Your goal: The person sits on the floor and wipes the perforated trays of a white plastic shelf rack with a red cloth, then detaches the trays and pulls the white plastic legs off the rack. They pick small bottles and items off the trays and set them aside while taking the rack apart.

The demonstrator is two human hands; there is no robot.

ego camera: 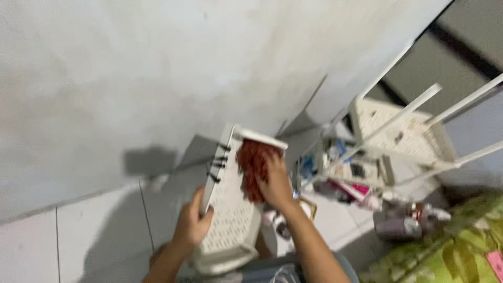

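From the head camera, looking down and tilted, the person holds a white perforated plastic shelf tray (pixel 230 209) up off the floor, slanted so its far end points toward the grey plaster wall (pixel 157 68). The left hand (pixel 193 222) grips the tray's long left edge, fingers curled over the rim and thumb on the near side, clamped tight. The right hand (pixel 276 183) presses a rust-red shaggy cloth (pixel 252 165) flat against the tray's upper surface, near the far end; the fingers look spread over the cloth rather than pinching it, though blur hides the fingertips. A few small black clips (pixel 217 162) sit along the tray's left rim, just beyond the left hand.

To the right, well apart from the tray, stands a white plastic rack (pixel 403 131) with thin upright posts, and beneath it a jumble of small bottles and packets (pixel 361 183) on the pale tiled floor (pixel 99 230). A green leaf-patterned fabric (pixel 461 246) lies at the lower right corner.

To my eye the wiping would go best with the left hand keeping the tray steady against the push, while the cloth travels along the rows of holes with even pressure, working around the clips and into the raised rim where dust would likely gather.
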